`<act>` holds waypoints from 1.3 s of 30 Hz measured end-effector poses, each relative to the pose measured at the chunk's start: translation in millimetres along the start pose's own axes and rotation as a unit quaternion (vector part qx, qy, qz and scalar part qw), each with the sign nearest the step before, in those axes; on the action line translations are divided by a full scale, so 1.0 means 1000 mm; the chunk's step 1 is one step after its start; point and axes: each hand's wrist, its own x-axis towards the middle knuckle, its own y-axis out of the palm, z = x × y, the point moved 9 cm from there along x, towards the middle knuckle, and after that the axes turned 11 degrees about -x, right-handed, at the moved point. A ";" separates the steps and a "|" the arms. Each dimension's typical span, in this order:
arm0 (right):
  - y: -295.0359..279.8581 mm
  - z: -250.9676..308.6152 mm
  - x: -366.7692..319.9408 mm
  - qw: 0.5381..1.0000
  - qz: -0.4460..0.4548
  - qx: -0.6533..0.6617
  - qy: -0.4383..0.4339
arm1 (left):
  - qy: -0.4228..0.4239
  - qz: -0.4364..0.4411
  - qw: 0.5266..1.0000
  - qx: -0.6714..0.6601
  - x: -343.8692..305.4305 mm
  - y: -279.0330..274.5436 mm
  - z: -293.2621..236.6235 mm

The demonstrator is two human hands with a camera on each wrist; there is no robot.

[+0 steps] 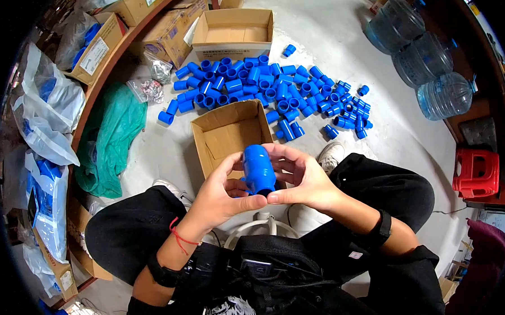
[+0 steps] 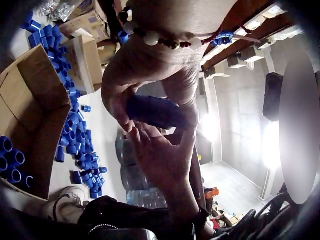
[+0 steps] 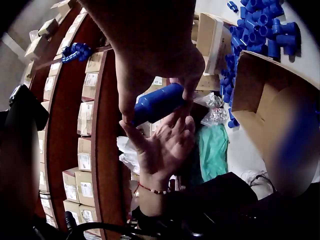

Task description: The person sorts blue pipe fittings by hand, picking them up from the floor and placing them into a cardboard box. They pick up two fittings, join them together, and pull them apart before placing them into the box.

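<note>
A blue plastic pipe coupling, wider at one end and narrower at the other, is held up in front of the person between both hands. The left hand grips it from the left, thumb at the near, open end. From the other side the right hand holds it, with its thumb meeting the left thumb tip at that end. In the right wrist view the coupling spans from thumb to fingers. Below the hands stands an open cardboard box, and the left wrist view shows several blue couplings inside it.
A big pile of blue pipe fittings covers the floor beyond the box. Behind it sits another open carton. Shelves with boxes and a green bag line the left; water bottles and a red jerrycan stand right.
</note>
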 end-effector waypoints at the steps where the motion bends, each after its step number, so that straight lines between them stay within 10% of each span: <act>1: 0.001 0.000 0.000 1.000 0.005 -0.004 0.001 | 0.002 0.002 1.000 -0.002 0.000 0.000 0.001; 27: -0.013 -0.028 0.010 0.999 -0.010 -0.005 0.037 | -0.028 0.016 0.999 -0.018 0.019 -0.009 0.023; 39: -0.065 -0.166 0.052 0.943 0.133 -0.163 0.258 | -0.223 0.099 0.964 0.100 0.096 -0.066 0.142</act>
